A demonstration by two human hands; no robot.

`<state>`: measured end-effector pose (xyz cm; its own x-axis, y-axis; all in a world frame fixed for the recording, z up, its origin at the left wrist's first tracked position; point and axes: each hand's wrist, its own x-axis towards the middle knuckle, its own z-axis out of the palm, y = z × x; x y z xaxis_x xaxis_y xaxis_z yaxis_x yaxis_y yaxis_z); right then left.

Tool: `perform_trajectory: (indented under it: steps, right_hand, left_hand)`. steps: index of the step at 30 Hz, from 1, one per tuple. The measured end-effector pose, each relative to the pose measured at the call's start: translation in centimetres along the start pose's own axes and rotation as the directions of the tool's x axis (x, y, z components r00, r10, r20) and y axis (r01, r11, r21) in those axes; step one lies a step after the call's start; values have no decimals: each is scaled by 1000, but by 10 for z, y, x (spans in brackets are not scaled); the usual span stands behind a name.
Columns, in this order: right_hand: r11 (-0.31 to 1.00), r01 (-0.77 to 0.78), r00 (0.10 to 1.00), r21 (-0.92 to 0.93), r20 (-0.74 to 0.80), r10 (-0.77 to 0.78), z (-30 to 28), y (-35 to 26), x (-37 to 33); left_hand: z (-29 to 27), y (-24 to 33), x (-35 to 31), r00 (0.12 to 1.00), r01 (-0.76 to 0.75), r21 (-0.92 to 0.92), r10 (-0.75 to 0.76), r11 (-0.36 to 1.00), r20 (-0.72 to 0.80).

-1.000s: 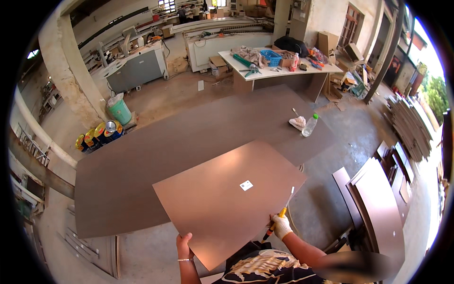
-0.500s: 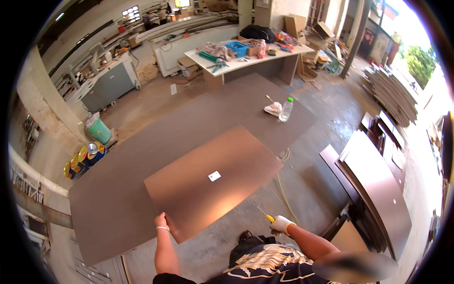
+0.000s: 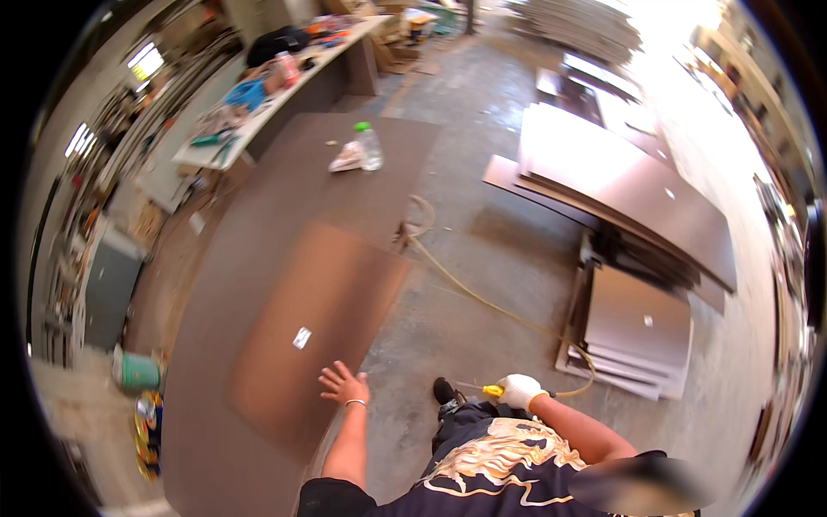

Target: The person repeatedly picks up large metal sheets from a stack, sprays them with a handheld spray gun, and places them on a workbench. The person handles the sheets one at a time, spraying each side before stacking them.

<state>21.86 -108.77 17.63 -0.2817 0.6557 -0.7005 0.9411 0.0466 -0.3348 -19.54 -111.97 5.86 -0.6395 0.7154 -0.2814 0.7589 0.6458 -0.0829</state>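
Note:
My left hand (image 3: 346, 383), bare with a white band at the wrist, is open with its fingers spread. It is over the near right edge of a brown panel (image 3: 284, 370) that bears a small white label (image 3: 301, 337); whether it touches cannot be made out. This panel lies on a larger dark brown board (image 3: 202, 370). Off to the right, my gloved right hand (image 3: 519, 392) is closed on a yellow air blow gun (image 3: 493, 390) with a thin metal nozzle pointing left. A pale hose (image 3: 491, 306) loops across the floor and reaches up to that hand.
A clear bottle with a green cap (image 3: 370, 148) and a crumpled white cloth (image 3: 346, 158) stand at the board's far end. Stacked brown panels (image 3: 620, 172) are on the right, with smaller ones (image 3: 637, 310) nearer. Beyond the board is a cluttered white table (image 3: 284, 93).
My left hand has let go of the panel's near corner and spread its fingers. The view has swung right. The panel now lies lengthwise along the board, and my right hand still grips the blow gun.

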Motion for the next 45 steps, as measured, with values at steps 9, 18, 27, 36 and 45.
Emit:
perform_trajectory:
  steps: [9, 18, 27, 36, 45]
  right_hand:
    - [709, -340, 907, 618, 17, 420, 42, 188, -96]
    - [237, -455, 754, 858, 229, 616, 148, 423, -140]
    - [22, -455, 684, 890, 334, 648, 220, 513, -133]
    - [-226, -412, 490, 883, 423, 762, 245, 561, -144]
    - [-826, 239, 683, 510, 517, 517, 228, 605, -158]
  left_hand:
    - [5, -17, 58, 987, 123, -72, -114, 990, 109]
    - [119, 206, -126, 624, 298, -601, 325, 741, 710]
    - [291, 635, -246, 646, -351, -544, 617, 762, 448]
    - [335, 768, -302, 598, -96, -730, 625, 677, 501]
    - [246, 610, -358, 469, 287, -701, 543, 652, 697]
